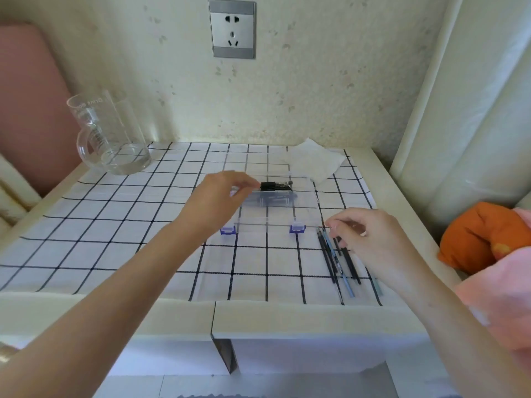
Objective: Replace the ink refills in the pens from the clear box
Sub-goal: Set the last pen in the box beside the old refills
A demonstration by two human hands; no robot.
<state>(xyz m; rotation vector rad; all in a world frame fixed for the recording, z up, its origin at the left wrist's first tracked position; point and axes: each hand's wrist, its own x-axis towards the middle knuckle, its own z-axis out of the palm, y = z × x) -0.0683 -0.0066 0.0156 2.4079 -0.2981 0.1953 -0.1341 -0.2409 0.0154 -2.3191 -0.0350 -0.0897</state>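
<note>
Left hand (221,193) is pinching a black pen (275,185) in the clear plastic box (267,224). Right hand (362,234) is curling over thin dark refills (333,259), grip unclear; swapping seems unstarted.

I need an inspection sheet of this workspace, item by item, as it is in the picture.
Surface: checked cloth on a white table.
Job's things: clear box open, pens inside; refills lie on the cloth, right of it.
Clutter: glass jug, tissue.
Hands: left hand pinches a pen over the box; right hand curled at the refills, grip unclear.
Cables: nothing seen.
Surroundings: wall socket, orange cushion.
</note>
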